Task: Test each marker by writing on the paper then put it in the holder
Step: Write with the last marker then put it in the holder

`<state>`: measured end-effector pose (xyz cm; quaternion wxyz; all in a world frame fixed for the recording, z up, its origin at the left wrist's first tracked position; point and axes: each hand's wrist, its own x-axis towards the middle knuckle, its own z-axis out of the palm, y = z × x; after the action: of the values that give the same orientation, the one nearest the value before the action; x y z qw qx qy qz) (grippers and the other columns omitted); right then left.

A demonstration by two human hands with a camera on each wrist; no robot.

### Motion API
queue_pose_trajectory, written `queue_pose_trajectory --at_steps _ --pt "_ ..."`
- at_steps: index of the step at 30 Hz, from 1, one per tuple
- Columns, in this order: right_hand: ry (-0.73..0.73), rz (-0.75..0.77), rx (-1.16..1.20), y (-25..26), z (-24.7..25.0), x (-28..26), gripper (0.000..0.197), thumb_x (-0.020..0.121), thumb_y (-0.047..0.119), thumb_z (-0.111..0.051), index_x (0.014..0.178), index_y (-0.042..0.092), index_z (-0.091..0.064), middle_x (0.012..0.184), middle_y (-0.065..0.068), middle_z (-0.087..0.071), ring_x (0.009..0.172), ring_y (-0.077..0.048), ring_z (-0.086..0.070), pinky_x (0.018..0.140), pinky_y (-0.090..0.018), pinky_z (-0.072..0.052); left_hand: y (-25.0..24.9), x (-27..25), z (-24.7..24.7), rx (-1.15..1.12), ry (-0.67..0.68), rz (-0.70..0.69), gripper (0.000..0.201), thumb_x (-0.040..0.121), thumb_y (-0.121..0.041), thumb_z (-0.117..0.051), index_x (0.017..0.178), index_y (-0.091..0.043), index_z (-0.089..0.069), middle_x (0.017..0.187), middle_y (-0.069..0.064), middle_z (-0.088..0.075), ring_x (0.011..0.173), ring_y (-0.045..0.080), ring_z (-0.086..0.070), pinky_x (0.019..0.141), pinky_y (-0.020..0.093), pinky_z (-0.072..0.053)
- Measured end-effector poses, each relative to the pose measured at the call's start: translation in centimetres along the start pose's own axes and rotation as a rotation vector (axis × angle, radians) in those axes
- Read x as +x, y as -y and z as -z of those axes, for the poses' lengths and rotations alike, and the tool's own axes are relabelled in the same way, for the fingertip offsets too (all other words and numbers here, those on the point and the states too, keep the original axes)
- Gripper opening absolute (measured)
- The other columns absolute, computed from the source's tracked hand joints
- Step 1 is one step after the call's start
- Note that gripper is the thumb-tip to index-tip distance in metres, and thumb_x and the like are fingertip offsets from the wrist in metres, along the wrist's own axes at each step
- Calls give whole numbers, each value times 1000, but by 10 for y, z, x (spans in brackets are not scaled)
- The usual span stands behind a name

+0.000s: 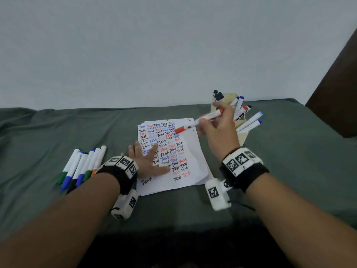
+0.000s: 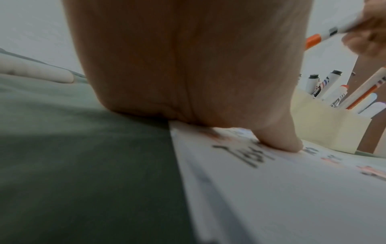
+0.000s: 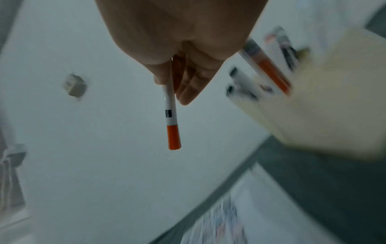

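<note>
Green cloth [image 1: 58,132] covers your table; paper [image 1: 193,151] lies centred, your left hand [image 1: 146,161] pressing it flat, fingers spread. Holder [image 1: 241,136] stands beside it. Your right hand [image 1: 218,128] grips the capped orange marker [image 1: 199,120] above the paper

Paper [image 1: 190,149] — "Test" handwritten repeatedly, black, blue, red — marker labels unreadable

Cloth [image 1: 58,132]: grey-green, wrinkled, covering the desk.
Wall [image 1: 154,45]: plain, pale.
Dark brown panel [image 1: 340,93]: far right.
</note>
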<state>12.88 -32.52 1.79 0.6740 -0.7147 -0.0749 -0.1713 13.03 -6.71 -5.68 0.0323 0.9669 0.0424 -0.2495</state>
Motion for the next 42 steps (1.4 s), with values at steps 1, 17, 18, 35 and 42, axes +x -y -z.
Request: queue_pose_trajectory --at_steps 1,17,18,35,42 --pt "-26 70 -68 14 5 17 49 96 10 -63 127 42 -43 101 7 -68 80 -14 -72 74 -31 -60 0 0 0 -3 5 3 127 33 -114 -19 137 -60 30 160 9 34 148 39 26 115 66 6" --pt "158 -130 -1291 16 69 141 48 107 25 -34 153 34 -39 147 -6 -54 132 -32 -53 110 -46 -40 -1 -1 1 -23 17 9 130 29 -114 -20 137 -62 30 160 7 35 147 38 28 115 65 7" --pt "244 -208 -1429 9 70 144 50 106 26 -32 155 36 -35 162 -7 -35 149 -36 -29 120 -55 -23 -2 -1 1 -21 18 10 130 29 -114 -19 137 -62 30 160 7 35 147 38 27 115 65 7" --pt "-584 -219 -217 -20 66 24 100 80 -11 -50 160 39 -18 165 7 -19 149 -21 -29 117 -42 -38 -2 -9 8 -4 45 5 131 32 -113 -20 141 -59 28 160 8 34 148 38 25 117 65 5" --pt "-446 -404 -112 -58 39 0 134 60 2 -83 161 35 -2 151 -2 -35 125 -24 -55 87 -34 -55 -3 -11 7 -16 43 3 130 33 -113 -20 142 -59 26 160 8 35 148 38 25 117 65 5"
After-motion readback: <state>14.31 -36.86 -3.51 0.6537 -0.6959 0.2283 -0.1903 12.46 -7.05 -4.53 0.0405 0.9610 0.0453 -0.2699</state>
